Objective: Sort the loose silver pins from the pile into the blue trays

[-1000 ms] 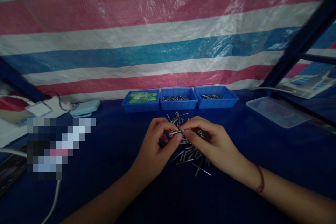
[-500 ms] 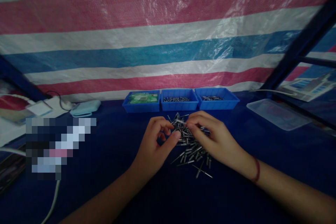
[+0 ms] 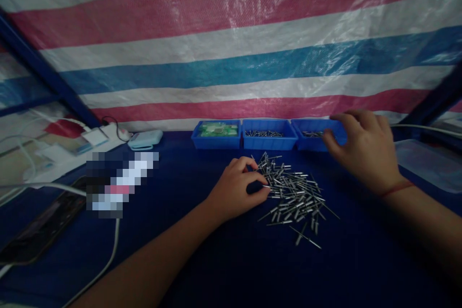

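Observation:
Many thin silver metal pins, like rivets, lie in a loose pile [image 3: 296,192] on the dark blue table. At the pile's left edge my left hand [image 3: 240,190] has its thumb and forefinger closed near a pin's end; what they grip is too small to make out. Raised over the right blue tray [image 3: 314,143], my right hand [image 3: 364,149] has thumb and fingers apart, with nothing seen between them. That tray and the middle blue tray [image 3: 270,143] contain small metal pieces. Green packets [image 3: 218,129] lie in the left blue tray [image 3: 216,143].
A clear plastic lid [image 3: 429,163] lies at the right. On the left are a light blue case [image 3: 145,139], a phone [image 3: 43,226], a power strip [image 3: 65,156] and a white cable [image 3: 114,245]. Striped sheeting [image 3: 231,72] hangs behind the trays.
My right hand has left the pile, moved right and up to the right tray, and its fingers have opened. My left hand's fingers have come together at the pile. The view has shifted left.

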The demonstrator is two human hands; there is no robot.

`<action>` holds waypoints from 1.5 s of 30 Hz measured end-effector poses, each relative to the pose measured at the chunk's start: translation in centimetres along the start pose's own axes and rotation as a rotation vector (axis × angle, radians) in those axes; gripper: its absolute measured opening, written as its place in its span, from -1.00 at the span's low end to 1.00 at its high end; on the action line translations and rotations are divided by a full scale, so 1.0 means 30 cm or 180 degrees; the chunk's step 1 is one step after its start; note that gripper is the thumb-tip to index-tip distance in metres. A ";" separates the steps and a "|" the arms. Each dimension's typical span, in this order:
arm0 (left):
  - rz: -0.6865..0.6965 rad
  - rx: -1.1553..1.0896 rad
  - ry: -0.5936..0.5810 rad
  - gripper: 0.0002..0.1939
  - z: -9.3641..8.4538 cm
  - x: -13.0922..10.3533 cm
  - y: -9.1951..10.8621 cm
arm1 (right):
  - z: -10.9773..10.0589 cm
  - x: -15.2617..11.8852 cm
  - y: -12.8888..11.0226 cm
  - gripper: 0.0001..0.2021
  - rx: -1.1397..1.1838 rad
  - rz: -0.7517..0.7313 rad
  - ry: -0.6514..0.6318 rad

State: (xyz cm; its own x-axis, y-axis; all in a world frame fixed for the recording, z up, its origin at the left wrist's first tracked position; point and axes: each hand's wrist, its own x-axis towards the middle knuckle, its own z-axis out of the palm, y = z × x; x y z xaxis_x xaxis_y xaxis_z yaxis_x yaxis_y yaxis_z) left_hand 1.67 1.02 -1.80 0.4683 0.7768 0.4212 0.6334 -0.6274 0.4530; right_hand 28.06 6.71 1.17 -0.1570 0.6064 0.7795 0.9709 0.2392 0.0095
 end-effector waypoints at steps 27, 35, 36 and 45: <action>-0.0129 0.0266 -0.0326 -0.93 0.002 -0.013 0.026 | -0.045 -0.095 -0.206 -0.84 0.1963 -0.0817 -0.1190; -0.0158 -0.0271 0.0314 -0.89 -0.021 -0.003 0.050 | -0.063 -0.096 -0.233 -0.84 0.2449 -0.0777 -0.1346; -0.0191 -0.0383 0.0393 -0.90 -0.023 -0.003 0.055 | -0.067 -0.096 -0.236 -0.84 0.2561 -0.0722 -0.1375; -0.0398 -0.0993 0.0708 -0.91 -0.025 -0.013 0.091 | -0.105 -0.109 -0.268 -0.91 0.3040 -0.0476 -0.0949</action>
State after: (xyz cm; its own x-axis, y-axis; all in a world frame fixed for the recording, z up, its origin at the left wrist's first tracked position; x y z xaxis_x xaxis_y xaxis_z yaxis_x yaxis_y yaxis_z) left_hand 2.75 -1.05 -0.14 0.2330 0.8388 0.4921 0.4434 -0.5420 0.7139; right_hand 21.33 0.41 0.51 -0.4306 0.6541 0.6219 0.4072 0.7557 -0.5129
